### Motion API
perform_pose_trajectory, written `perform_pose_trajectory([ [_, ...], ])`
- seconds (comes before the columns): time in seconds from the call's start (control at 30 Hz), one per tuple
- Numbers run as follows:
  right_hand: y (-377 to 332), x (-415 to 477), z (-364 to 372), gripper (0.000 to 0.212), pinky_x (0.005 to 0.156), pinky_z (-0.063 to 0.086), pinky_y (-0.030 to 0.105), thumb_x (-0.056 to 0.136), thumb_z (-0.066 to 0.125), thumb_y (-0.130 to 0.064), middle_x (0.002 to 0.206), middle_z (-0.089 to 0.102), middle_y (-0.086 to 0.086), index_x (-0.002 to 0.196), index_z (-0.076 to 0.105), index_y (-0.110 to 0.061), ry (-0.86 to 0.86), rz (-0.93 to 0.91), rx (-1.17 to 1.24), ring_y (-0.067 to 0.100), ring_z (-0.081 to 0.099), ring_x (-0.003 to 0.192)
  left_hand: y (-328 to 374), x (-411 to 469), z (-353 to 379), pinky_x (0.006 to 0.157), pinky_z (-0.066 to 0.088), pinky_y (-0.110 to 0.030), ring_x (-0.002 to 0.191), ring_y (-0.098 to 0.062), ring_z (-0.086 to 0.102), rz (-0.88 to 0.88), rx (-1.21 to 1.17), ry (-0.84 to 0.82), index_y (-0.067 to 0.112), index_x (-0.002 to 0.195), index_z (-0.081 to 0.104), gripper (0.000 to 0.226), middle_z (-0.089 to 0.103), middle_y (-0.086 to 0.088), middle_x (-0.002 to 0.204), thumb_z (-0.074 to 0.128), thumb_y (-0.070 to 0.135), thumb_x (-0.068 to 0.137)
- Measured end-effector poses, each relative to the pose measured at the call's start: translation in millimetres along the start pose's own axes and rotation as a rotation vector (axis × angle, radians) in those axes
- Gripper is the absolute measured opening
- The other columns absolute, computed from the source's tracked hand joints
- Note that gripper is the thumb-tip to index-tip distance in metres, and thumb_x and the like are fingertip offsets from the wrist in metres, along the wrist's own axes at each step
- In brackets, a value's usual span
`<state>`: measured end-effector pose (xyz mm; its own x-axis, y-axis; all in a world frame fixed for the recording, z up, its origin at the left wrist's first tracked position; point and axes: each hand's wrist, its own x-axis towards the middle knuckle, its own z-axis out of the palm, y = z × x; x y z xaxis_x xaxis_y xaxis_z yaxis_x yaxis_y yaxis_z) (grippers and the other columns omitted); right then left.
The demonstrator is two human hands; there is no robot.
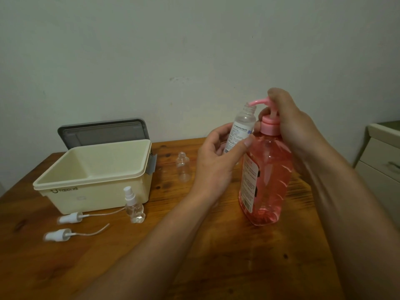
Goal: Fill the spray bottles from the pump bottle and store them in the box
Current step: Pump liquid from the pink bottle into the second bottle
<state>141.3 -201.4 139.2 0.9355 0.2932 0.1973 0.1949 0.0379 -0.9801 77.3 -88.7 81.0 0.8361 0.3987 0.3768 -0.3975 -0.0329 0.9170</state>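
My left hand (216, 161) grips a clear labelled spray bottle (241, 126). My right hand (290, 126) is curled round the top of the pink pump bottle (268, 176).

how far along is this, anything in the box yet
Early. Done: only the small bear-shaped clear bottle wears its white spray cap. In hand: the left hand holds a labelled clear bottle under the spout of the pink pump bottle, which the right hand grips at the pump. Left: a plain clear bottle stands open, two white spray heads lie loose, and the cream plastic box shows nothing inside.
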Motion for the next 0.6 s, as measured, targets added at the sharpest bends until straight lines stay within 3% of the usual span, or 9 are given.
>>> perform_pose_trajectory([
  [0.2, -1.9, 0.2, -0.8, 0.036, 0.055, 0.043, 0.029, 0.096, 0.040, -0.038, 0.051, 0.062, -0.003, 0.076, 0.059, -0.015, 0.030, -0.028, -0.071, 0.019, 0.051, 0.055, -1.5, 1.5, 0.8, 0.080, 0.056, -0.018, 0.098, -0.002, 0.067, -0.003, 0.002, 0.001, 0.017, 0.123, 0.059, 0.043, 0.068, 0.002, 0.116, 0.075, 0.016, 0.083],
  [0.4, 0.6, 0.1, 0.2, 0.041, 0.062, 0.045, 0.038, 0.094, 0.044, -0.049, 0.058, 0.064, -0.001, 0.079, 0.062, -0.016, 0.030, -0.011, -0.020, 0.022, 0.054, 0.059, -1.2, 0.7, 0.6, 0.078, 0.055, -0.016, 0.098, 0.000, 0.066, -0.004, 0.014, -0.003, 0.018, 0.126, 0.057, 0.045, 0.066, 0.003, 0.117, 0.074, 0.018, 0.084],
  [0.53, 1.3, 0.3, 0.6, 0.048, 0.066, 0.047, 0.040, 0.094, 0.044, -0.054, 0.067, 0.065, 0.005, 0.067, 0.067, -0.021, 0.019, -0.014, 0.009, 0.023, 0.055, 0.063, -1.4, -0.8, -1.5, 0.077, 0.055, -0.016, 0.097, 0.000, 0.067, -0.007, 0.016, -0.001, 0.019, 0.124, 0.057, 0.043, 0.066, 0.003, 0.117, 0.074, 0.018, 0.084],
  [0.6, 1.8, 0.5, 0.2, 0.047, 0.068, 0.047, 0.042, 0.092, 0.044, -0.056, 0.067, 0.066, 0.006, 0.076, 0.064, -0.017, 0.009, -0.009, 0.029, 0.025, 0.056, 0.063, -1.2, -1.6, -2.9, 0.076, 0.054, -0.015, 0.095, 0.002, 0.067, -0.008, 0.013, 0.002, 0.022, 0.119, 0.058, 0.040, 0.067, 0.005, 0.115, 0.074, 0.018, 0.084],
])
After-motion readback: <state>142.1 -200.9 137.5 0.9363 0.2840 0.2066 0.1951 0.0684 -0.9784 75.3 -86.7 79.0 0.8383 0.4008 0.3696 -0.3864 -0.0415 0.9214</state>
